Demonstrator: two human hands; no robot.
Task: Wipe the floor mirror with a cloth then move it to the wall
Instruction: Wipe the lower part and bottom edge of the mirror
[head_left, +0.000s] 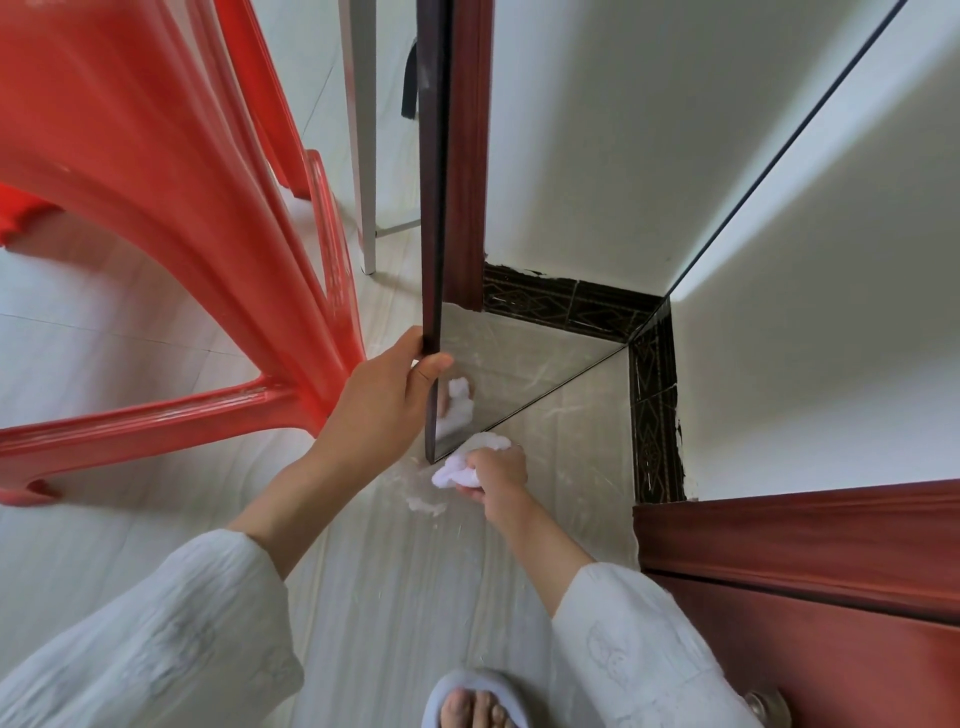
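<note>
My left hand (384, 397) grips the mirror's (519, 364) dark side edge, thumb on the glass. My right hand (496, 473) clutches the bunched white cloth (462, 467) at its bottom corner, by the floor (395, 582).

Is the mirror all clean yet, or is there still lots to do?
Not yet. The left hand grips the mirror's dark frame edge to steady it, while the right hand holds a bunched white cloth at the glass's bottom corner, so wiping is in hand. How clean the rest of the glass is, I cannot tell. Moving the mirror to its place at the wall looks still to come.
</note>
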